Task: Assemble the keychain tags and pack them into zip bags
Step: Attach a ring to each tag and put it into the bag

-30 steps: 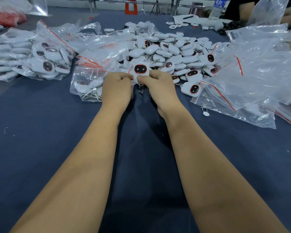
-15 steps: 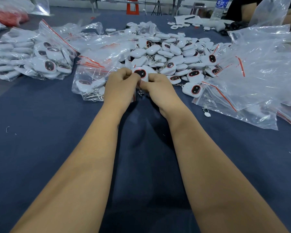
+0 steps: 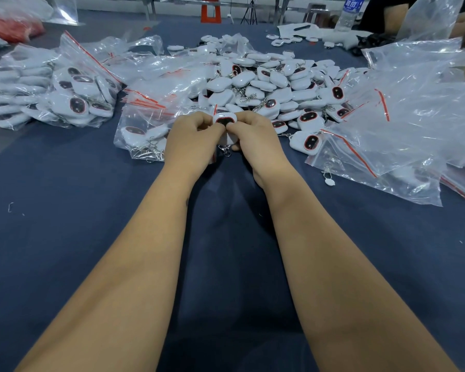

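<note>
A white keychain tag (image 3: pixel 224 119) with a dark, red-rimmed window sits between my two hands over the blue table. My left hand (image 3: pixel 192 143) pinches its left side and my right hand (image 3: pixel 255 140) pinches its right side, fingers curled. A small metal clasp (image 3: pixel 225 151) hangs below the tag. Behind my hands lies a big heap of loose white tags (image 3: pixel 274 84). A zip bag (image 3: pixel 142 135) holding a few tags lies just left of my left hand. Whether the held tag is inside a bag is unclear.
Filled zip bags (image 3: pixel 73 98) are piled at the left. Empty clear zip bags with red strips (image 3: pixel 414 124) spread across the right. A small loose white piece (image 3: pixel 330 181) lies by them. A water bottle (image 3: pixel 349 12) and another person's arm (image 3: pixel 392 20) are at the far right.
Both hands have kept hold of the tag and shifted slightly nearer me. The tag has tilted so less of its dark window shows between my fingers.
</note>
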